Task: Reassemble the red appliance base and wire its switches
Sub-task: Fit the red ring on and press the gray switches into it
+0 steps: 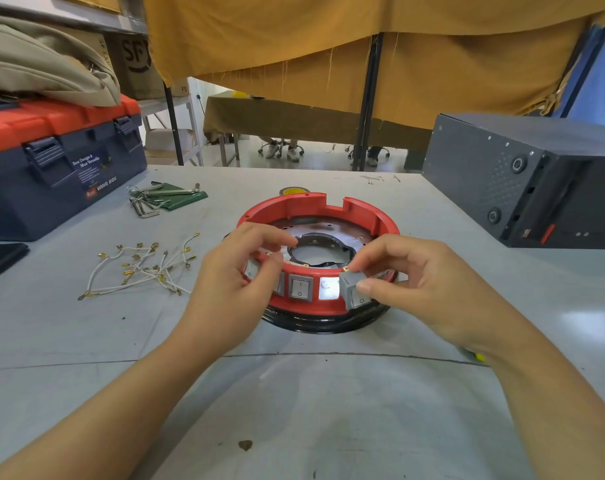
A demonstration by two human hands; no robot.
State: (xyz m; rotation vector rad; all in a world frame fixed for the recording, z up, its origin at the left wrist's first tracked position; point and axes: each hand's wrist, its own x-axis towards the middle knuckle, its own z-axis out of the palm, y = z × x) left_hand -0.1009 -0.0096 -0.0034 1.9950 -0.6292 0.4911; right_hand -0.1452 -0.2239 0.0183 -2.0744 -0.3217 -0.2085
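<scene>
1. Red plastic ring of the appliance base (pixel 363 206) sits on a black lower rim at mid-table, its front wall facing the person; one grey rocker switch (pixel 299 287) is seated there beside an empty cut-out (pixel 328 288).
2. Right hand (pixel 429 282) pinches a loose grey switch (pixel 353 289) between thumb and fingers, held just in front of the wall to the right of the empty cut-out. Left hand (pixel 235 268) grips the ring's left front edge, thumb outside, fingers curled over the top.
3. Risk: the loose switch may enter its opening tilted and jam or bend its brass tabs; pressing without the left hand's brace would probably slide the base.
4. Risk: the white wires (pixel 145 268) with brass terminals lie in a tangled heap to the left, so a wrong lead could be picked.
5. Surface: pale grey table (pixel 328 410), scuffed, with a small brown stain.
6. Surroundings: blue-and-orange toolbox (pixel 58 168), hex keys (pixel 155 199), a dark metal case (pixel 522 174), and mustard cloth (pixel 363 43) hanging behind.
</scene>
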